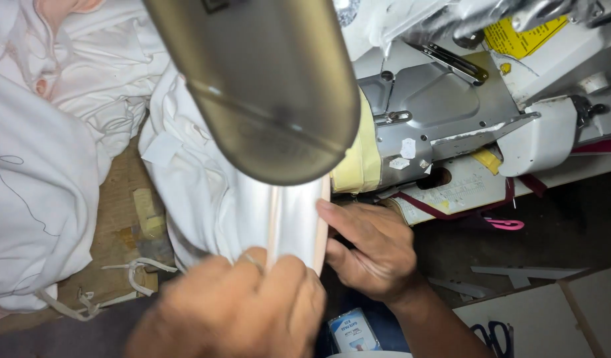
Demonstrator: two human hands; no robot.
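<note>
A white garment (206, 192) with a pale pink band (276, 219) along its edge lies in front of a grey sewing machine (444, 113). My left hand (245, 311) is closed on the near end of the band, pinching the cloth. My right hand (375, 245) rests at the garment's right edge, fingers pressed against the fabric beside the machine bed. A round metallic lamp head (265, 86) hangs close to the camera and hides the needle area.
A heap of white and pale pink cloth (47, 132) fills the left side on a wooden table (120, 219). Scissors (494, 335) lie on a white board at the lower right. A small printed packet (352, 331) sits near my wrists.
</note>
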